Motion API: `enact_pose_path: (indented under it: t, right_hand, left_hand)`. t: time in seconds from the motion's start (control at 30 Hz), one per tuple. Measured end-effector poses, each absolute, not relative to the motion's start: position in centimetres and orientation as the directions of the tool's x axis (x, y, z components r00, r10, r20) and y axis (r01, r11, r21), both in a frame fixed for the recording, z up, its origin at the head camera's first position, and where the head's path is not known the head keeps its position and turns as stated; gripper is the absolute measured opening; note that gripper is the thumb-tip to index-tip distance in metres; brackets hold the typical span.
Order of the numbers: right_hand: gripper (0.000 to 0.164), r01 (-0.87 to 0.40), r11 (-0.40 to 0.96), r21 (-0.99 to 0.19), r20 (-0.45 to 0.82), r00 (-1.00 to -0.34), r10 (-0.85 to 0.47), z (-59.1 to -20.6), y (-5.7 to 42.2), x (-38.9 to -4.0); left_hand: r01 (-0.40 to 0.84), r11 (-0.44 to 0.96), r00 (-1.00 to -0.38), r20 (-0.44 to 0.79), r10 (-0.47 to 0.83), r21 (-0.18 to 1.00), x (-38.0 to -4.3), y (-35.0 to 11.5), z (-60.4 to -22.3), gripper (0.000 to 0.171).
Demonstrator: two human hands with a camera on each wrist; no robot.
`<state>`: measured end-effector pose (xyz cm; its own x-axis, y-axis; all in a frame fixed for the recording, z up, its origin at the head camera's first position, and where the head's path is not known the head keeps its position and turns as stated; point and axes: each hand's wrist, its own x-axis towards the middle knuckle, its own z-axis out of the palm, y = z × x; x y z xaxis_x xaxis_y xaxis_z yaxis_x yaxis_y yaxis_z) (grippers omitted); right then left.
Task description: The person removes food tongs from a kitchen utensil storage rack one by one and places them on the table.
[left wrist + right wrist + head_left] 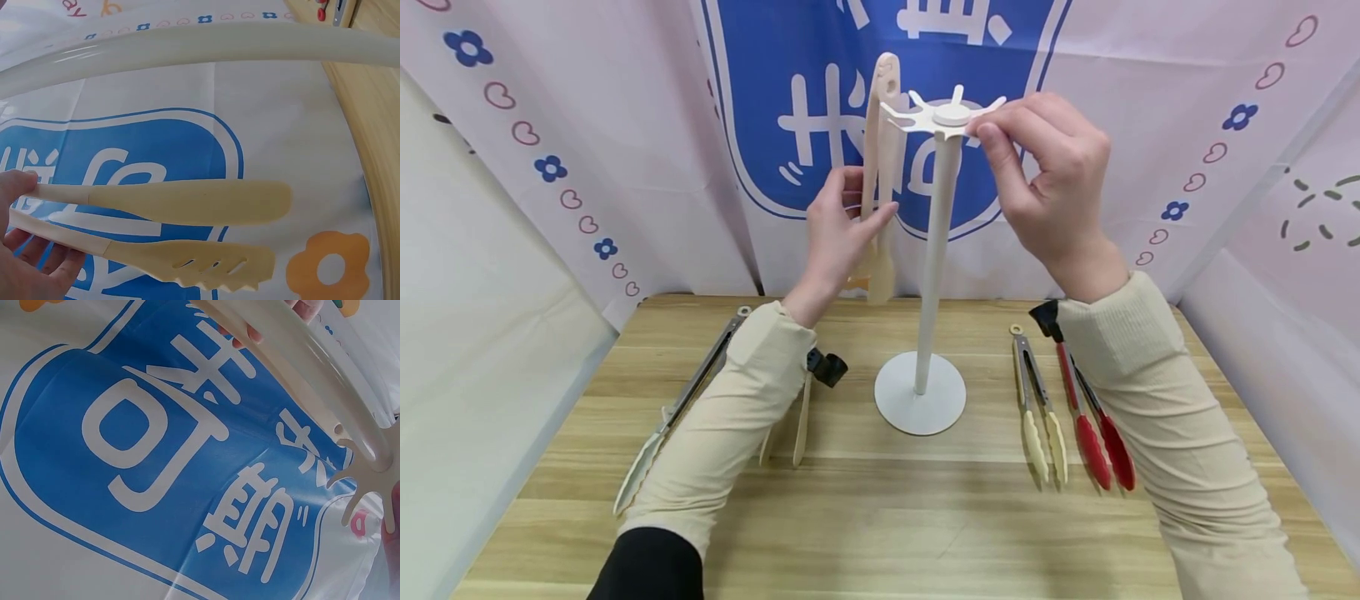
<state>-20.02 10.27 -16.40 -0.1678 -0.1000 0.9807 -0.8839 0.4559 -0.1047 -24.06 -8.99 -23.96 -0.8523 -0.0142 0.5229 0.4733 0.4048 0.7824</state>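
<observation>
Cream tongs (887, 167) stand upright in my left hand (842, 225), thumb on one arm and fingers round the other. One tip is smooth and the other slotted with a jagged edge, as the left wrist view shows. Their holed top end is beside the prongs of a white hook rack (951, 115) on a pole; whether a prong passes through the hole, I cannot tell. On the rack's other side, my right hand (1060, 167) pinches a prong between thumb and forefinger. The rack's round base (917, 417) rests on the table.
On the wooden table (925, 525), steel tongs (700, 375) lie at the left, and pale tongs (801, 425) are partly hidden by my left sleeve. Cream-tipped tongs (1036, 442) and red tongs (1092, 454) lie at the right. A printed cloth (722, 242) hangs close behind.
</observation>
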Motion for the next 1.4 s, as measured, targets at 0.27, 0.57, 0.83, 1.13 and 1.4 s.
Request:
enact_pose_path:
  t: [0.27,0.57,0.83,1.13,1.4]
  right_hand:
    - [0.014,-0.885,0.452,-0.114,0.983,-0.168,-0.080,-16.4,10.2,-20.1]
    - [0.014,-0.879,0.460,-0.126,0.982,-0.177,-0.071,-16.4,10.2,-20.1]
    - [0.014,-0.876,0.467,-0.123,0.980,-0.181,-0.081,-16.5,10.2,-20.1]
    - [0.014,-0.872,0.473,-0.126,0.979,-0.185,-0.080,-16.5,10.2,-20.1]
    - [0.014,-0.869,0.479,-0.127,0.980,-0.184,-0.075,-16.5,10.1,-20.0]
  left_hand:
    - [0.443,0.424,-0.867,0.498,-0.023,0.790,-24.0,-10.3,-24.7,0.044]
    - [0.428,0.455,-0.871,0.490,-0.022,0.781,-23.5,-11.6,-25.0,0.046]
    - [0.414,0.489,-0.874,0.486,-0.023,0.768,-22.9,-13.0,-24.9,0.047]
    - [0.394,0.551,-0.870,0.492,-0.035,0.736,-22.0,-14.9,-24.9,0.046]
    - [0.386,0.546,-0.866,0.496,-0.064,0.744,-21.4,-16.6,-25.0,0.044]
